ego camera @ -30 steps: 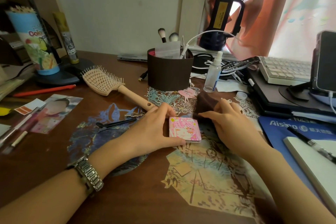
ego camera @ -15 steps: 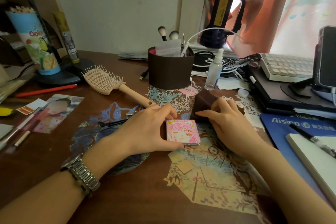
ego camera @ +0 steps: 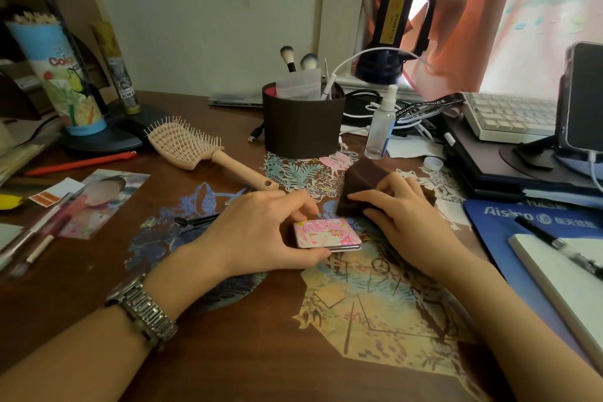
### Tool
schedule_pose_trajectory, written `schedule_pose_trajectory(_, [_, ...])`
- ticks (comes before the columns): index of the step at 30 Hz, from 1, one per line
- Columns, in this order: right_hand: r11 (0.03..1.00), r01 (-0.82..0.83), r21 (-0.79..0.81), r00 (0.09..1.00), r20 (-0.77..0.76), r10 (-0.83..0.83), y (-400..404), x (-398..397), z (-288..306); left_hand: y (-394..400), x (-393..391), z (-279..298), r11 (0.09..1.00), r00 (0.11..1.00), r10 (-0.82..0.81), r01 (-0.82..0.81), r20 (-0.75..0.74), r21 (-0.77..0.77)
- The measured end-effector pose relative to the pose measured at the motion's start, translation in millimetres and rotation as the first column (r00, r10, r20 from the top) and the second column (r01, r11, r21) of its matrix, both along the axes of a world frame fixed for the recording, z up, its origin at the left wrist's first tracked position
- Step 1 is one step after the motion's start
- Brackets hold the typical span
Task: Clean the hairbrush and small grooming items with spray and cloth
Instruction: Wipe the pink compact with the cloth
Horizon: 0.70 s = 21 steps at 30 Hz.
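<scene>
**Compact mirror held, cloth ready beside it**

On my left hand (ego camera: 257, 232) the fingers (ego camera: 301, 207) are curled around the small pink compact mirror (ego camera: 327, 233): the thumb presses its near edge and the fingertips sit on its far edge, so the mirror is pinched flat on the counter (ego camera: 228, 352). On my right hand (ego camera: 404, 222) the fingers (ego camera: 365, 196) are bent over the folded brown cloth (ego camera: 362, 178) and grip it just behind and to the right of the mirror; cloth and mirror are very near, but I cannot tell if they touch.

Further out, the hairbrush (ego camera: 195, 148) lies with its bristles up on the counter, to the left behind my hands, and nobody touches it. The spray bottle (ego camera: 380, 127) stands upright beside the dark brush holder (ego camera: 303, 122), its small cap (ego camera: 433, 162) lying apart.

I judge that the task is somewhere in the middle: the mirror is the item in work now, not yet wiped as far as I see. Whether the hairbrush is already clean, I cannot say.
</scene>
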State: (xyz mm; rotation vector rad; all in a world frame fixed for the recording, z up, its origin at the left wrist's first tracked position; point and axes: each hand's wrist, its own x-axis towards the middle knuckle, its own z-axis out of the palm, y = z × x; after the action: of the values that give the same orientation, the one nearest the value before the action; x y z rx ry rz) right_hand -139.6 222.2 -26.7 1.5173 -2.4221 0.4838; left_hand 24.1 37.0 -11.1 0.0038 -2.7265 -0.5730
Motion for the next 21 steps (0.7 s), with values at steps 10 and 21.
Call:
schedule_pose_trajectory(10, [1.000, -0.002, -0.005, 1.000, 0.000, 0.002, -1, 0, 0, -1, -8, -3, 0.995, 0.975, 0.034, -0.013, -0.222, 0.094])
schedule_pose_trajectory(21, [1.000, 0.001, -0.009, 1.000, 0.014, -0.001, -1, 0, 1, -9, -9, 4, 0.805, 0.982, 0.145, -0.190, 0.124, 0.562])
